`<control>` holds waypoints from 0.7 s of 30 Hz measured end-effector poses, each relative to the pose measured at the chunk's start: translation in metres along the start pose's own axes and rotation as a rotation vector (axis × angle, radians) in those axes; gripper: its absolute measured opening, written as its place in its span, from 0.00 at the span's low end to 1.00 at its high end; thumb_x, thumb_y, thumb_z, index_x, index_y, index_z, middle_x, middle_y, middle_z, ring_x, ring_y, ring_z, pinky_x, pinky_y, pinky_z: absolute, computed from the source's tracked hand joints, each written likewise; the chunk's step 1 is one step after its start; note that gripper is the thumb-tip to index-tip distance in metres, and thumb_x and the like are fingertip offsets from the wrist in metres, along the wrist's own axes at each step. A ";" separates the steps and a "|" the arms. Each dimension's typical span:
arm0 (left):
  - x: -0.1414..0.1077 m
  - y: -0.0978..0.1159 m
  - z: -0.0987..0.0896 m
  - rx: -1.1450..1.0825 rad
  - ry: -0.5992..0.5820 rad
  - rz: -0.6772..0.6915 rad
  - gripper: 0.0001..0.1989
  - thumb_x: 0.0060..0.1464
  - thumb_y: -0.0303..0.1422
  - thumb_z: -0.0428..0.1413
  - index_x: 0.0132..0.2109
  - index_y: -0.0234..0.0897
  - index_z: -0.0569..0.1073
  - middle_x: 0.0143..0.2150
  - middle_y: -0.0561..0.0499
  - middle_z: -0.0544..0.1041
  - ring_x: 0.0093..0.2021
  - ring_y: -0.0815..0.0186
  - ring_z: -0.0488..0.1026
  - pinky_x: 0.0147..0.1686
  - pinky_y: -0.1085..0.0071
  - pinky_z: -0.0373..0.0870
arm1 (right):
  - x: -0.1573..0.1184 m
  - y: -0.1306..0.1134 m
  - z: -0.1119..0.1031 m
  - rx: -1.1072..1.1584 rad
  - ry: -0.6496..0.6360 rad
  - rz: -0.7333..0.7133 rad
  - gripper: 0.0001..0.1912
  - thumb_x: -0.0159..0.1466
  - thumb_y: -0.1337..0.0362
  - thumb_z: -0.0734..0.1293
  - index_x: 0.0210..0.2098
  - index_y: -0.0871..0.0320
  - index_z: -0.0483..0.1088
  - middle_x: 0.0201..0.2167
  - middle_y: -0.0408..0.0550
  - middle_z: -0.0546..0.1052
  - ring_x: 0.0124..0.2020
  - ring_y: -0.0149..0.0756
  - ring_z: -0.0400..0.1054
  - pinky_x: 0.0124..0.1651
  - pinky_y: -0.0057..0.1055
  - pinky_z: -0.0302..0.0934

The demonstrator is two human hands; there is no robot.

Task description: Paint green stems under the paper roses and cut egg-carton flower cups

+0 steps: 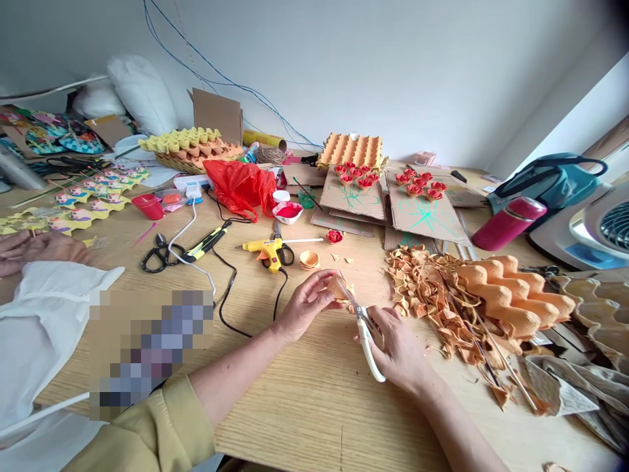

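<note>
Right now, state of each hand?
Left hand: holding an orange carton cup.
Right hand: holding white-handled scissors, blades at the cup.

Both forearms [236,375] reach forward, the left hand [305,307] pinching, the right hand [400,347] curled in a grip.

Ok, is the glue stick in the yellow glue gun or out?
Partly in, it seems: the white stick pokes out behind the glue gun.

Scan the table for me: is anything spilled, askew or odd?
Orange scraps lie strewn in a loose heap to the right of the right hand, with sticks across them, so that side looks messy. One red flower sits alone on the tabletop, off the cardboard sheets that bear the others. No liquid spill shows.
</note>
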State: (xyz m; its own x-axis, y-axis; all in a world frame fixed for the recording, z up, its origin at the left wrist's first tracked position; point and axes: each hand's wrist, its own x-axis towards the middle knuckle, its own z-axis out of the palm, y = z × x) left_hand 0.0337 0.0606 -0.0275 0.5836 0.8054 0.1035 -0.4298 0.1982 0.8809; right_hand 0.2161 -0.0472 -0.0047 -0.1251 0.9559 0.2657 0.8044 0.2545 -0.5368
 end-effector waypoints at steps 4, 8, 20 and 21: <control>0.000 0.000 0.001 0.000 0.008 -0.001 0.21 0.53 0.38 0.66 0.52 0.38 0.74 0.48 0.45 0.78 0.46 0.60 0.76 0.45 0.64 0.76 | 0.001 0.001 -0.001 -0.049 -0.004 -0.004 0.08 0.66 0.61 0.62 0.32 0.53 0.57 0.28 0.43 0.71 0.33 0.39 0.66 0.42 0.38 0.58; 0.000 0.001 0.002 0.042 -0.031 0.016 0.19 0.53 0.35 0.66 0.51 0.39 0.74 0.45 0.48 0.77 0.44 0.63 0.76 0.44 0.65 0.76 | 0.001 0.001 -0.001 -0.091 0.017 -0.008 0.10 0.65 0.63 0.63 0.31 0.53 0.55 0.28 0.42 0.70 0.32 0.38 0.65 0.42 0.38 0.56; 0.001 0.001 0.000 0.084 -0.057 0.022 0.19 0.52 0.36 0.66 0.51 0.40 0.74 0.48 0.47 0.76 0.46 0.60 0.76 0.45 0.63 0.76 | -0.002 0.003 0.001 -0.058 0.041 -0.037 0.14 0.67 0.61 0.61 0.27 0.52 0.53 0.23 0.40 0.67 0.27 0.36 0.62 0.35 0.34 0.55; 0.001 0.002 0.000 0.085 -0.055 0.022 0.19 0.52 0.36 0.66 0.51 0.40 0.74 0.49 0.46 0.76 0.46 0.60 0.76 0.45 0.63 0.76 | -0.002 0.003 0.002 -0.058 0.044 -0.034 0.14 0.68 0.61 0.61 0.27 0.52 0.53 0.22 0.40 0.66 0.27 0.35 0.61 0.34 0.33 0.54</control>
State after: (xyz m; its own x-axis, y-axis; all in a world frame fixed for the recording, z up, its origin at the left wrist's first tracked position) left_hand 0.0334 0.0622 -0.0258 0.6125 0.7768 0.1465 -0.3843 0.1306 0.9139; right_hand 0.2175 -0.0481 -0.0082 -0.1279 0.9392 0.3188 0.8324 0.2764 -0.4804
